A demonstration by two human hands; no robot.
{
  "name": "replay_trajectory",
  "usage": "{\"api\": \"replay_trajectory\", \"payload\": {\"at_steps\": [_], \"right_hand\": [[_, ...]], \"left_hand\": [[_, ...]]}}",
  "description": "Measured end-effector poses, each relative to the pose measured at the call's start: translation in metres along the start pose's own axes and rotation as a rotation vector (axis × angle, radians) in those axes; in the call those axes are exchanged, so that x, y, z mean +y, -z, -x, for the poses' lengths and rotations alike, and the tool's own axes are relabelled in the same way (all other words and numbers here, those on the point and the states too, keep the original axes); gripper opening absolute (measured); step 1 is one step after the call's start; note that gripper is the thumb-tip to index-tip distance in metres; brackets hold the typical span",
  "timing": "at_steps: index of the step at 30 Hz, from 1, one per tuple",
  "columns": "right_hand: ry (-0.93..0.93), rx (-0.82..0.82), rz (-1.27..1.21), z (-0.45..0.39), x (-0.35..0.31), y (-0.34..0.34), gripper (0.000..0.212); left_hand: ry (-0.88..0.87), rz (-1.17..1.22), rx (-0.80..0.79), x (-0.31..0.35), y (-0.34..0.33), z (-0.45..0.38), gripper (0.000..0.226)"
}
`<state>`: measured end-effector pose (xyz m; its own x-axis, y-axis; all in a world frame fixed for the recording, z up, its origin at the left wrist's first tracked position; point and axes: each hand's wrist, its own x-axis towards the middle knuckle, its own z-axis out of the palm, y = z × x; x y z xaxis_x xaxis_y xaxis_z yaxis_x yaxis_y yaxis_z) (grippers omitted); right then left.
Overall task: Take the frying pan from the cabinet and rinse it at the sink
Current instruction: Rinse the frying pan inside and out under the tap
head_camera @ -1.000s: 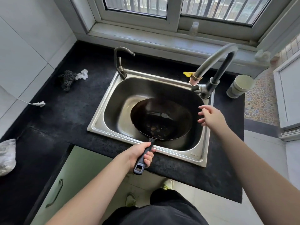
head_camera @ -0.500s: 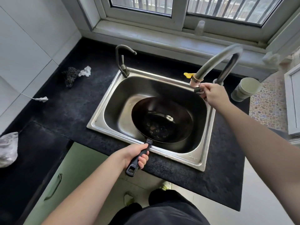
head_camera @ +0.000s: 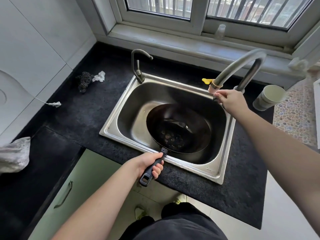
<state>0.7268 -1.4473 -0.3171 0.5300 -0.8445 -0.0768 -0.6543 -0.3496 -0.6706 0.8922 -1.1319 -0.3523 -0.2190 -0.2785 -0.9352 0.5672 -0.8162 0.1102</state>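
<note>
The frying pan (head_camera: pixel 178 128) lies in the basin of the sink (head_camera: pixel 121 125), right of centre in the frame, its dark bowl tilted slightly with the near rim resting at the sink's front edge. Speckled residue shows in the bottom of the bowl; no water is visible in it. Its long axis runs from the bowl down and to the left along the handle (head_camera: pixel 153 168), which crosses the front rim and hangs out over the black bench (head_camera: pixel 83 116).

The left hand (head_camera: pixel 149 164) has its grip clamped round that handle, fingers curled under and thumb on top, just outside the sink rim. So the pan lies up and to the right of this grip, and any tilt or shift comes through the handle.

The tall faucet (head_camera: pixel 242 66) arches in from the upper right, its spout end (head_camera: pixel 215 87) hanging above the sink's far right corner, up and to the right of the bowl. The right hand (head_camera: pixel 229 100) is at the faucet's base just below the spout end, fingers curled on what seems to be the lever, though the lever itself is largely hidden. It is by far the nearer hand to the tap.

The next move likely turns on this gap: the spout end sits beyond the pan's upper right rim, not over its middle, so either the spout swings left or the left hand slides the pan toward it.

A smaller faucet (head_camera: pixel 138 66) stands at the sink's upper left corner, and a cup (head_camera: pixel 269 97) at far right.
</note>
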Motion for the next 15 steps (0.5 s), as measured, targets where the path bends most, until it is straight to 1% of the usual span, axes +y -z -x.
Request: {"api": "replay_trajectory", "payload": {"at_steps": [5, 12, 15], "right_hand": [[-0.049, 0.024, -0.08, -0.0021, 0.0083, -0.0077, 0.025], [-0.058, 0.015, -0.099, -0.0034, 0.0062, -0.0098, 0.017], [-0.067, 0.008, -0.097, -0.0012, 0.0026, -0.0099, 0.017]], "left_hand": [[0.0, -0.004, 0.013, -0.0009, 0.0002, -0.0011, 0.04], [-0.001, -0.01, 0.025, -0.0008, -0.0005, -0.0015, 0.04], [-0.006, -0.012, 0.028, -0.0007, -0.0017, -0.0001, 0.04]]}}
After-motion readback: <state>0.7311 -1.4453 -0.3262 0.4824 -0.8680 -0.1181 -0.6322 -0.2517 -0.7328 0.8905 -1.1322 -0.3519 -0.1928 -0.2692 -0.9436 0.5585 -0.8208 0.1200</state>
